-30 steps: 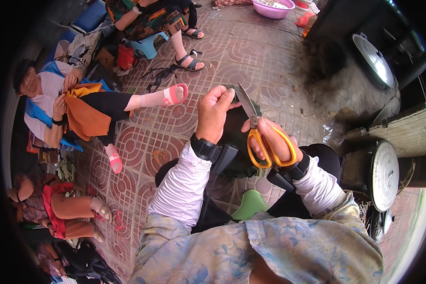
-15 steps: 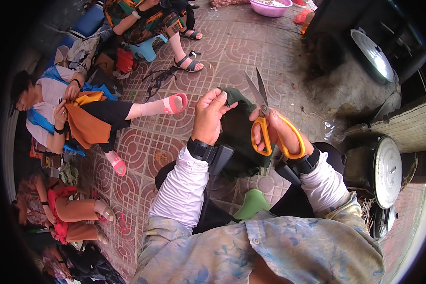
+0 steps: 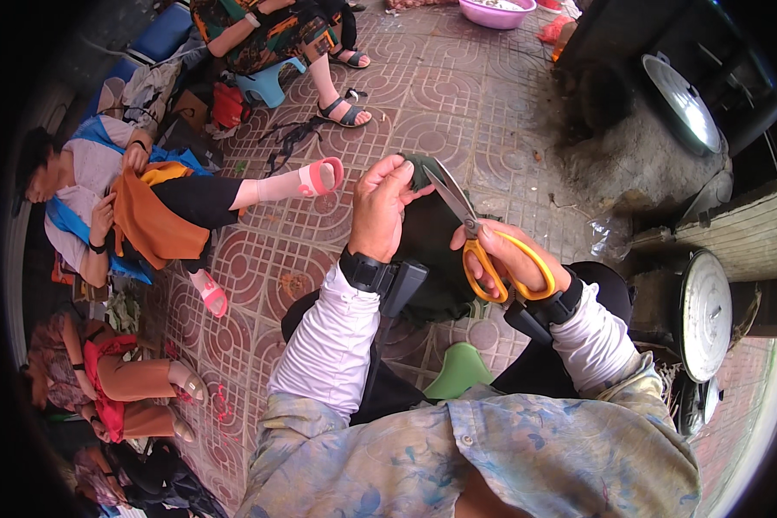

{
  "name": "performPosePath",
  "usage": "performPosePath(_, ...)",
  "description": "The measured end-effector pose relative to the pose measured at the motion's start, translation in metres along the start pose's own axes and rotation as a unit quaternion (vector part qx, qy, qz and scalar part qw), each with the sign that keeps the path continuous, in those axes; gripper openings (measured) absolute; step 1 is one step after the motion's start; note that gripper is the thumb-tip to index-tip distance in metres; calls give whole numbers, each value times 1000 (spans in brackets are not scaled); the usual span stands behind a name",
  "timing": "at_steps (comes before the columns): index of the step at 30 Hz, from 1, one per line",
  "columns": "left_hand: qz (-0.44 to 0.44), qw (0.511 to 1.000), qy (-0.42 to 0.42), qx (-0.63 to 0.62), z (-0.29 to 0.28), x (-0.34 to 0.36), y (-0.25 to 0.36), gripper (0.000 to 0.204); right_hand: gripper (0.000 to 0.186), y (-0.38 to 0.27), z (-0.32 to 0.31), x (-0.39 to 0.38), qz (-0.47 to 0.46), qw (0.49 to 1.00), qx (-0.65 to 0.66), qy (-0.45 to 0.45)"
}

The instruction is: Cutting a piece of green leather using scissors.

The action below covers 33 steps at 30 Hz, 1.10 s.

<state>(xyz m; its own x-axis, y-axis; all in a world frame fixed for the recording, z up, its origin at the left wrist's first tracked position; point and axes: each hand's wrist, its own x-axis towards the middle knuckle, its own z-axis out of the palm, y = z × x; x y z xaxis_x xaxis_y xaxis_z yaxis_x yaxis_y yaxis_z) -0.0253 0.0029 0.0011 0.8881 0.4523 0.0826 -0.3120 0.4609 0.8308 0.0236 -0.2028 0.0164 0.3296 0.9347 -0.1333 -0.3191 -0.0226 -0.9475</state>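
My left hand (image 3: 378,209) pinches the upper edge of a dark green cloth (image 3: 434,237), which hangs down in front of my knees. A pair of scissors (image 3: 451,198) with yellow-orange handles is in my right hand (image 3: 511,259), its fingers through the loops. The blades are slightly apart and point up and left, their tips close to the cloth edge beside my left fingertips. Whether the cloth lies between the blades, I cannot tell. Much of the cloth's lower part sits in shadow.
I sit on a green stool (image 3: 460,373) on patterned tiles. At left a person works on orange cloth (image 3: 155,220); more people sit around. A blue stool (image 3: 270,82) stands beyond. To the right are lidded pots (image 3: 708,315) and a stove (image 3: 617,147). A pink basin (image 3: 496,14) lies far off.
The scissors have swung left toward the cloth edge at my left fingers, and their blades have drawn closer together. My left hand has stayed almost in place.
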Motion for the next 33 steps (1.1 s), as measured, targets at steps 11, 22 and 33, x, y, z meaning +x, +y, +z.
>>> performPosePath(11,-9,1000,11,0,4,-2,-1,7,46,0,3,1,-11,1000,14,3)
performPosePath(22,11,1000,-4,-2,-4,0,-6,7,47,0,6,2,-1,1000,23,12)
performPosePath(33,27,999,-24,5,-2,1,-5,9,48,-6,6,4,7,999,38,14)
